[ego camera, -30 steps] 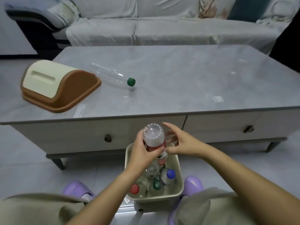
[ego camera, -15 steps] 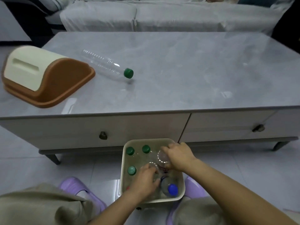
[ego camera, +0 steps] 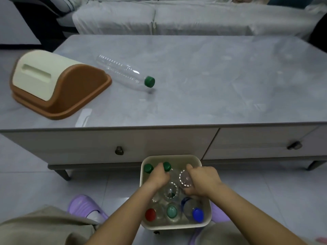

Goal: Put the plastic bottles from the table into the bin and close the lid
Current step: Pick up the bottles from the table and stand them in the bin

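Note:
The cream bin [ego camera: 206, 204] stands on the floor between my feet, in front of the table. It holds several clear plastic bottles with green, red and blue caps. My right hand [ego camera: 203, 181] grips a bottom-up bottle [ego camera: 184, 179] standing in the bin's far right part. My left hand [ego camera: 159, 177] reaches into the far left part, its fingers curled down between two green caps [ego camera: 148, 168]; what it holds is hidden. One clear bottle with a green cap [ego camera: 123, 73] lies on the table. The cream and brown bin lid [ego camera: 53, 85] rests at the table's left end.
The grey table [ego camera: 212, 85] has two drawers with knobs [ego camera: 119, 150] facing me. A pale sofa [ego camera: 177, 16] runs behind it. Purple slippers [ego camera: 83, 206] and my knees flank the bin on the tiled floor.
The bottom-up bottle came down from above the bin into it, still in my right hand. My left hand let go of it and shifted to the bin's far left.

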Demonstrator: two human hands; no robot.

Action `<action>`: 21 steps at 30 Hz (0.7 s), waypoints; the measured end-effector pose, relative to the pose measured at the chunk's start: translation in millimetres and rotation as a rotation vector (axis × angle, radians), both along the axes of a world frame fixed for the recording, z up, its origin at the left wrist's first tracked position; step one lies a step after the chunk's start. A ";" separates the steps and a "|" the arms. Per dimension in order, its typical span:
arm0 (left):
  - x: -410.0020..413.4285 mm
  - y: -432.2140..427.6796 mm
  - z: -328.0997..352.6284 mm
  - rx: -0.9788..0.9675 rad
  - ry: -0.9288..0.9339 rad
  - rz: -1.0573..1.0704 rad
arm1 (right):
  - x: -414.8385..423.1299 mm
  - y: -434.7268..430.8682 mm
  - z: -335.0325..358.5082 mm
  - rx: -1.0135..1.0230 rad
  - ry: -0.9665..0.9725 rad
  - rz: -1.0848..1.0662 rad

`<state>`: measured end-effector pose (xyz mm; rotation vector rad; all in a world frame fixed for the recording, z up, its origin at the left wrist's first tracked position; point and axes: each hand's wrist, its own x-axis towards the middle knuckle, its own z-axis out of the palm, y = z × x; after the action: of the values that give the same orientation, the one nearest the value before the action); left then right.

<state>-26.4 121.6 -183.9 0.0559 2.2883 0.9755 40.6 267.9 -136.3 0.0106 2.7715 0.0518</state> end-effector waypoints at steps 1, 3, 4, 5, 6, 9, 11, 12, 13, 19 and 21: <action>-3.1 5.4 -2.4 0.041 -0.048 0.055 | -0.4 1.7 6.2 0.003 0.011 -0.003; -8.7 14.5 -9.0 0.136 -0.076 0.146 | -2.5 5.9 16.8 -0.005 0.017 -0.035; -11.0 18.1 -10.4 0.177 -0.077 0.161 | -4.2 7.8 20.3 -0.019 0.007 -0.061; -11.8 19.7 -8.9 0.209 -0.081 0.151 | -5.5 9.2 22.5 -0.037 -0.009 -0.086; -12.2 18.7 -7.0 0.216 -0.086 0.118 | -6.6 9.1 23.1 -0.047 -0.028 -0.104; -17.7 1.1 -6.5 0.000 0.147 -0.084 | -8.6 3.2 19.8 0.006 -0.079 -0.068; -21.9 -14.2 -0.8 -0.341 0.398 -0.302 | -9.8 0.2 19.4 0.042 -0.078 -0.033; -23.1 -19.2 1.6 -0.478 0.439 -0.384 | -10.4 -0.1 19.7 0.047 -0.072 -0.028; -23.6 -22.2 1.7 -0.575 0.433 -0.453 | -10.4 0.2 20.6 0.051 -0.066 -0.028; -27.2 -9.9 -4.8 -0.761 0.430 -0.696 | -13.0 7.5 39.8 0.008 -0.048 -0.075; -27.8 -2.4 -1.4 -0.778 0.481 -0.742 | -15.9 14.1 52.3 -0.007 -0.065 -0.114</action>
<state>-54.2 119.2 -185.4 0.8043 2.5785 -0.3567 24.7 282.0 -84.0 0.1617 2.7006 0.0126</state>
